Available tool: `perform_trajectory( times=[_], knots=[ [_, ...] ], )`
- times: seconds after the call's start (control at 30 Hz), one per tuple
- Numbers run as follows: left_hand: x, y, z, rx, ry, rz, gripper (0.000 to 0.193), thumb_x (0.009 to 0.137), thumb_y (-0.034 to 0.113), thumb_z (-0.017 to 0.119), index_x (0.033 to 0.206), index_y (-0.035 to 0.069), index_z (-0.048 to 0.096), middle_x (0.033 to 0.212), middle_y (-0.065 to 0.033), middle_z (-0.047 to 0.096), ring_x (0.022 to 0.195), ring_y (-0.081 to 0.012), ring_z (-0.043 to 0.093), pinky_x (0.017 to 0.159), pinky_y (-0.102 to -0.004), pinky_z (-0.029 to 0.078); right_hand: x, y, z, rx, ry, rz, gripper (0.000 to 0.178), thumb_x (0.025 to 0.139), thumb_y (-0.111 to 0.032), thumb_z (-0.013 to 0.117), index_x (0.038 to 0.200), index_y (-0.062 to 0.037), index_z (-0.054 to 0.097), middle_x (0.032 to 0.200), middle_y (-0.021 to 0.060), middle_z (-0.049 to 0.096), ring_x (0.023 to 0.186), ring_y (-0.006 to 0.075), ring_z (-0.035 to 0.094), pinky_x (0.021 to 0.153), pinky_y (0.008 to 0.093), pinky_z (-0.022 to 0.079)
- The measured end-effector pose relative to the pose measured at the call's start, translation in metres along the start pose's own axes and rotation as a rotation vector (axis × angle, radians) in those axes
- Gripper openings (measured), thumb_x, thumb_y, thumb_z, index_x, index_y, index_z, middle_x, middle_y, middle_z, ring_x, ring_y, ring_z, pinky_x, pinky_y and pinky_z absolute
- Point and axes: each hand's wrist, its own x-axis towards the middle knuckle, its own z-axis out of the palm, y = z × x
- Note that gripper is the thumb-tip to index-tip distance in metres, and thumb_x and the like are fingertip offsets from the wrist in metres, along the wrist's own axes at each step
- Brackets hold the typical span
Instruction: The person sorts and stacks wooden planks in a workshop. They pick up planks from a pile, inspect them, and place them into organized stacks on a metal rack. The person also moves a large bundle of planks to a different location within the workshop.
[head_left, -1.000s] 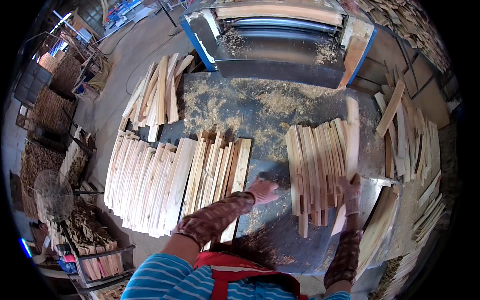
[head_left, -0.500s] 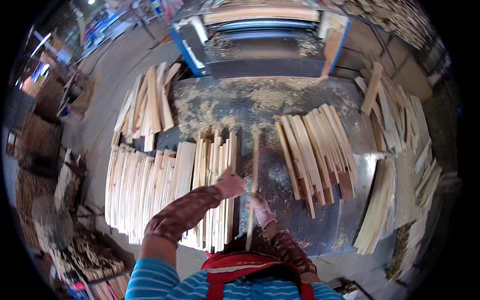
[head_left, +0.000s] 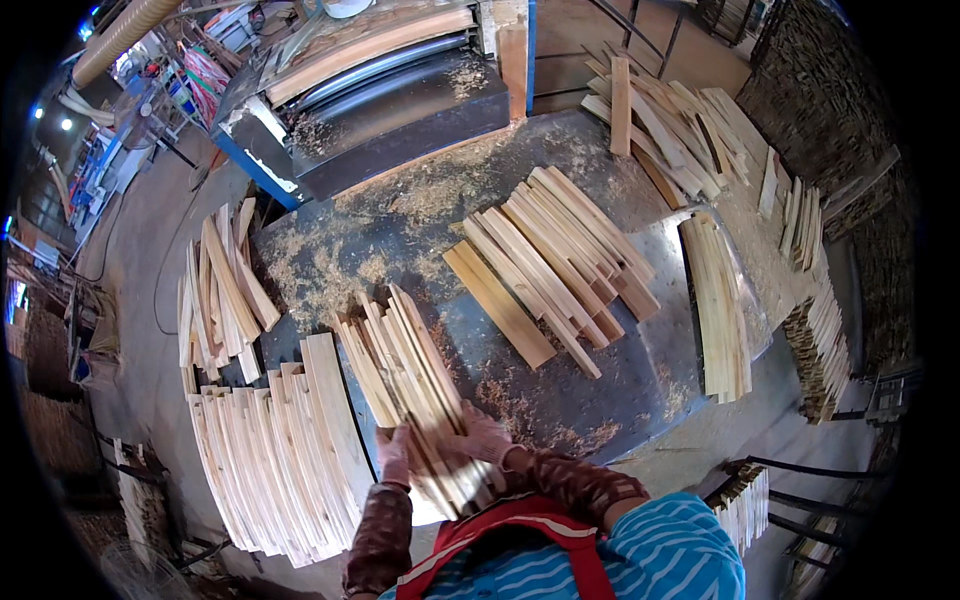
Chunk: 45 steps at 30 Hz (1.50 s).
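Observation:
A bundle of pale wooden strips [head_left: 405,350] stands at the table's near edge, slightly tilted. My left hand [head_left: 393,455], in a light pinkish glove, is closed against the bundle's left side near its close end. On the opposite side my right hand [head_left: 485,437], gloved alike, grips the strips with its fingers over their edge. Left of the bundle, a long row of wooden strips [head_left: 275,460] lies packed side by side. To the right, another group of strips [head_left: 560,265] rests on the dark table, with a flat yellowish board [head_left: 500,305] along its left edge.
Beyond the shaving-strewn metal table [head_left: 420,230] stands a planer-like machine [head_left: 400,120] with a roller. Loose strips [head_left: 220,285] lie at the far left and more wood [head_left: 665,125] at the far right. A board stack [head_left: 715,310] sits at the table's right end.
My view has turned to the right. The single strip between my hands is no longer held apart; both hands now clasp the bundle, which slants more. A flat board now shows beside the right group.

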Motion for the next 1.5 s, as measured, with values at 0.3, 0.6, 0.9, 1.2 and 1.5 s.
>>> perform_trajectory(
  times=[0.3, 0.6, 0.9, 1.2, 1.5],
  knots=[
    [-0.029, -0.010, 0.026, -0.184, -0.185, -0.261, 0.038, 0.091, 0.025, 0.072, 0.118, 0.002, 0.059, 0.105, -0.0065, 0.068, 0.091, -0.0166, 0.064, 0.080, -0.0319, 0.053, 0.019, 0.101, -0.064, -0.461, 0.352, -0.024, 0.089, 0.090, -0.056, 0.055, 0.156, -0.0073, 0.022, 0.158, 0.0203, 0.030, 0.139, 0.0412, 0.039, 0.110, 0.0473, 0.039],
    [-0.005, 0.059, 0.068, -0.138, 0.036, 0.124, 0.076, 0.092, 0.017, 0.071, 0.153, 0.001, 0.029, 0.149, -0.0183, 0.044, 0.140, -0.0240, 0.040, 0.107, -0.0354, 0.045, 0.046, 0.066, -0.157, 0.207, 0.391, 0.196, 0.064, 0.090, -0.031, 0.065, 0.143, -0.0029, 0.041, 0.121, 0.0153, 0.060, 0.104, 0.0313, 0.063, 0.088, 0.0472, 0.054],
    [0.005, 0.154, 0.209, -0.448, -0.594, -0.568, 0.058, 0.095, 0.006, 0.057, 0.149, 0.004, 0.035, 0.127, -0.0192, 0.061, 0.116, -0.0355, 0.062, 0.097, -0.0528, 0.055, -0.002, 0.056, -0.133, 1.342, 0.072, -0.107, 0.051, 0.097, -0.035, 0.060, 0.131, 0.0029, 0.054, 0.107, 0.0148, 0.068, 0.091, 0.0226, 0.069, 0.079, 0.0395, 0.060],
    [-0.002, 0.162, 0.120, -0.292, -0.538, -0.239, 0.039, 0.093, 0.006, 0.061, 0.132, -0.001, 0.056, 0.112, -0.0098, 0.068, 0.103, -0.0205, 0.067, 0.092, -0.0331, 0.054, 0.024, 0.070, -0.174, -0.791, 0.707, -0.051, 0.067, 0.088, -0.036, 0.060, 0.144, -0.0021, 0.045, 0.158, 0.0236, 0.028, 0.144, 0.0461, 0.025, 0.118, 0.0582, 0.019],
    [-0.009, 0.006, -0.113, 0.835, 0.059, -0.173, 0.030, 0.089, 0.027, 0.062, 0.109, 0.004, 0.063, 0.096, -0.0181, 0.069, 0.089, -0.0296, 0.067, 0.078, -0.0430, 0.053, 0.027, 0.094, -0.125, -0.585, 0.603, 0.012, 0.086, 0.083, -0.040, 0.068, 0.152, -0.0061, 0.029, 0.157, 0.0211, 0.029, 0.146, 0.0419, 0.024, 0.120, 0.0487, 0.022]
  ],
)
